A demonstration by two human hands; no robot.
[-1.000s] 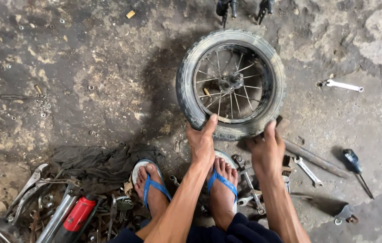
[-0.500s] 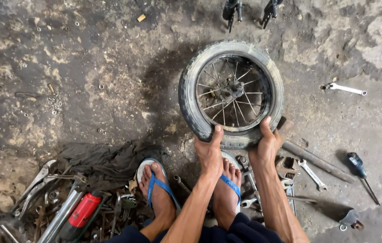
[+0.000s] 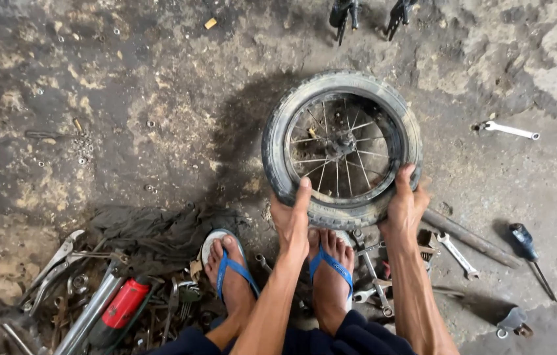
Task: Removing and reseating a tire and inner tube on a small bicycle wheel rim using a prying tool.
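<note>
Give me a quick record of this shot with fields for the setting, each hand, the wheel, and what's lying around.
setting: stained concrete floor, seen from above
left hand: grips the near edge of the wheel, thumb up over the tyre
right hand: grips the same edge further right
wheel: small spoked wheel with a black tyre, tilted up off the floor
feet: in blue flip-flops
right side: wrench, screwdriver, metal bar
left side: dark rag, pliers, red-bodied tool

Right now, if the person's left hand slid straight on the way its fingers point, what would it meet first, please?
The left hand already grips the tyre at its lower edge, fingers pointing up across the wheel. Beyond the tyre it would probably meet the spokes, though depth is unclear.
</note>
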